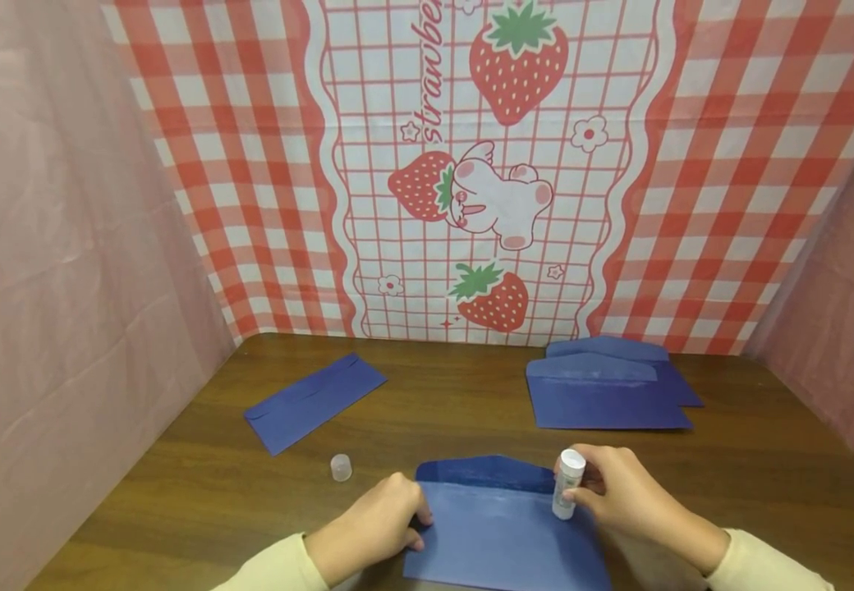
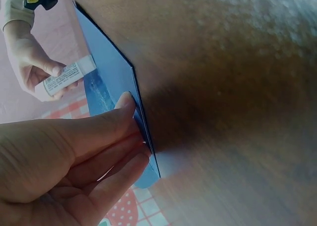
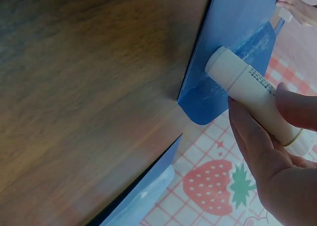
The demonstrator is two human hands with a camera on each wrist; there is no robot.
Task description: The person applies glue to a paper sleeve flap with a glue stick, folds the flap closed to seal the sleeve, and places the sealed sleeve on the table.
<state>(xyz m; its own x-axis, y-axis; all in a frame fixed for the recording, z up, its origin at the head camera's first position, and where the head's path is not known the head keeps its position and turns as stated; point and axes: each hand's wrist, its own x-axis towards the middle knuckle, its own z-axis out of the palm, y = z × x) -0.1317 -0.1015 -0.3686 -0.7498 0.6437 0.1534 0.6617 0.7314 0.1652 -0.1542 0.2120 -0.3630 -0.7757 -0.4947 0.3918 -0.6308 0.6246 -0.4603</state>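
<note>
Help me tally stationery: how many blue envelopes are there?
4: the near envelope, centre; the left envelope; and, far right, a front envelope overlapping a rear envelope. More may be hidden beneath.

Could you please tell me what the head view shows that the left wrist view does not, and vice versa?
Only the head view shows the cap, the left-side envelope and the two overlapping envelopes at the back right.

Only the left wrist view shows the small black object with a yellow mark near the right sleeve.

Both show the left hand gripping the near envelope, the right hand holding the glue stick at it, the wooden table and the checked cloth.
</note>
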